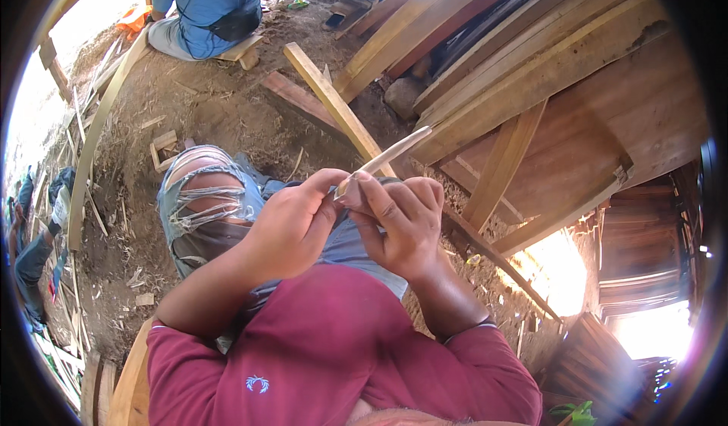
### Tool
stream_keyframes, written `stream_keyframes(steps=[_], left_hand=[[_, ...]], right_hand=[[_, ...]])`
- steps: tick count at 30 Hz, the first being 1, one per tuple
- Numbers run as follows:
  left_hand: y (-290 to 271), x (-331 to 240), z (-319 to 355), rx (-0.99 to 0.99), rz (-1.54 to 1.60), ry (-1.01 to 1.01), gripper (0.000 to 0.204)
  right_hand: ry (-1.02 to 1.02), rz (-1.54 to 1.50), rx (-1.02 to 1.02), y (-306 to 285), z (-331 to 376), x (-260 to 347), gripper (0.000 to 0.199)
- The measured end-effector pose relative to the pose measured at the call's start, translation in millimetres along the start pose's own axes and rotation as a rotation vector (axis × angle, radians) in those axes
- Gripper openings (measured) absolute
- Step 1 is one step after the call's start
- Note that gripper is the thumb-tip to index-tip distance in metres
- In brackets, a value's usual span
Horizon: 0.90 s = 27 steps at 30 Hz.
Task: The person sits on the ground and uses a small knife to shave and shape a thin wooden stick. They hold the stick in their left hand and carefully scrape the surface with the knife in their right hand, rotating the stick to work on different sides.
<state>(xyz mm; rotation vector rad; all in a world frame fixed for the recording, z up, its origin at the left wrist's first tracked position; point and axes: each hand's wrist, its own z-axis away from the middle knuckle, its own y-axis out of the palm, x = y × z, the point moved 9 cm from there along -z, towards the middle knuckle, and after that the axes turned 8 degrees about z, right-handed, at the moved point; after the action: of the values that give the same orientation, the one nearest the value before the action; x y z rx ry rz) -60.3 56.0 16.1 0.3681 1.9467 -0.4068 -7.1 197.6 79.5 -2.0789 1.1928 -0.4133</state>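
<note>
A slender pale wooden stick slants up and to the right above my lap, its thin tip pointing away from me. My left hand is closed on its near end, thumb and forefinger pinched together. The fingers of my right hand press a small folded brownish piece, which looks like sandpaper, against the stick close to the left fingertips. The two hands almost touch. My fingers cover the stick's lower end.
A squared timber lies on the dirt floor ahead. Stacked planks and a large wooden panel fill the right side. Two people in blue sit at the far side. Another person's legs show at far left, beside a long bent strip.
</note>
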Motion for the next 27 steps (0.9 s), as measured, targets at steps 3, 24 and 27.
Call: stream_keyframes(steps=[3, 24, 27], left_hand=[[-1, -2, -2, 0.057, -0.018, -0.144, 0.026], [6, 7, 1, 0.094, 0.27, -0.309, 0.029], [0, 7, -1, 0.031, 0.25, -0.298, 0.024]], right_hand=[[0.145, 0.161, -0.06, -10, -6, -44, 0.049], [0.069, 0.114, -0.019, -6, -5, -28, 0.047], [0.094, 0.082, -0.034, -2, -2, -28, 0.048]])
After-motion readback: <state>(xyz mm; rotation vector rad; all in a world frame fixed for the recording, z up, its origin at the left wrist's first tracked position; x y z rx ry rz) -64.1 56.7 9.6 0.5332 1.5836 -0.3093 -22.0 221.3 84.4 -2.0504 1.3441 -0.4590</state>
